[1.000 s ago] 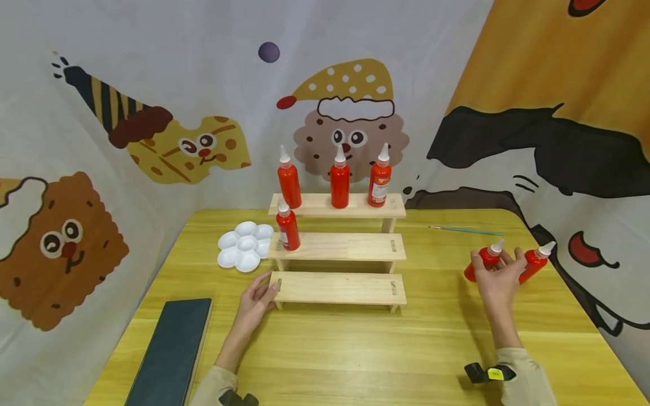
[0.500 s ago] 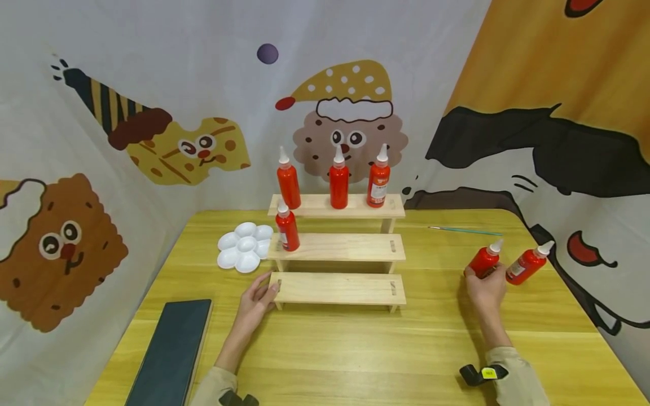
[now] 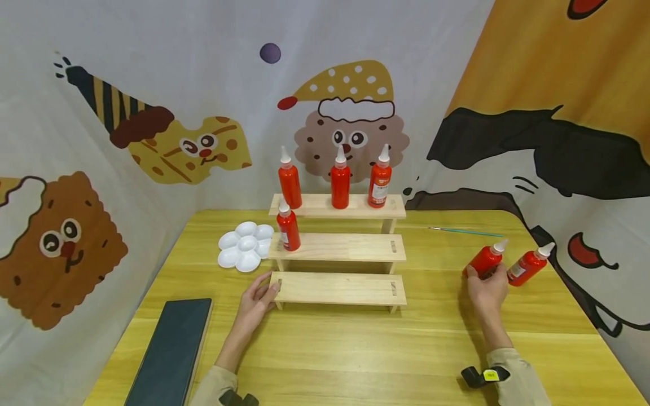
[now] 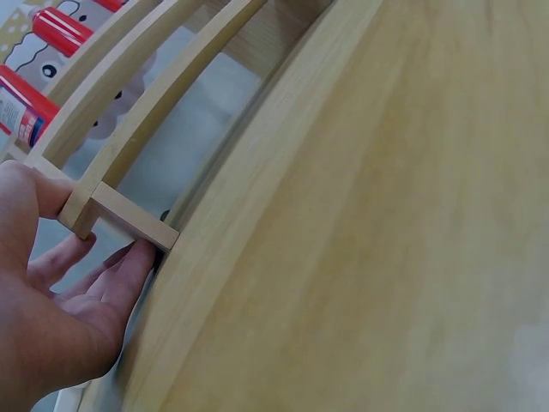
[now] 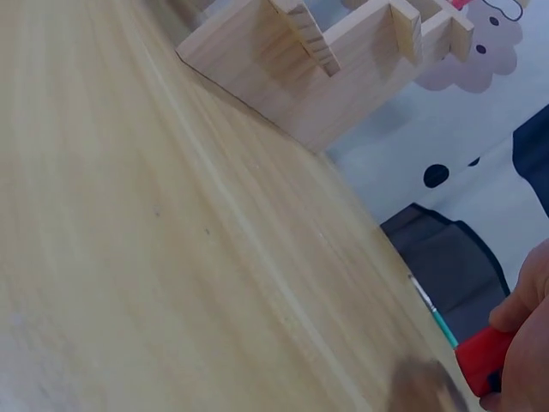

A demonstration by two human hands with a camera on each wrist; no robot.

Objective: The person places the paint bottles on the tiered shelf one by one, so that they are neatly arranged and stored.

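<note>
In the head view, my right hand [image 3: 487, 290] holds a red squeeze bottle [image 3: 484, 260] with a white pointed cap, low over the right side of the table. A second red bottle [image 3: 526, 268] stands just to its right. In the right wrist view, thumb and fingers wrap the base of the held bottle [image 5: 485, 356]. My left hand [image 3: 256, 301] grips the left end of the lowest step of a three-tier wooden rack [image 3: 337, 287], thumb over the plank and fingers below it [image 4: 129, 215]. Three red bottles [image 3: 340, 186] line the top step; another bottle [image 3: 288, 230] stands at the middle step's left end.
A white flower-shaped paint palette [image 3: 246, 245] lies left of the rack. A dark flat box [image 3: 170, 349] is at the table's front left. A thin teal paintbrush [image 3: 467, 231] lies behind the right-hand bottles. A patterned cloth [image 3: 213, 67] hangs behind the table.
My right hand has come down and to the left from over the two right bottles, and its fingers have closed round the left one. My left hand has stayed at the rack.
</note>
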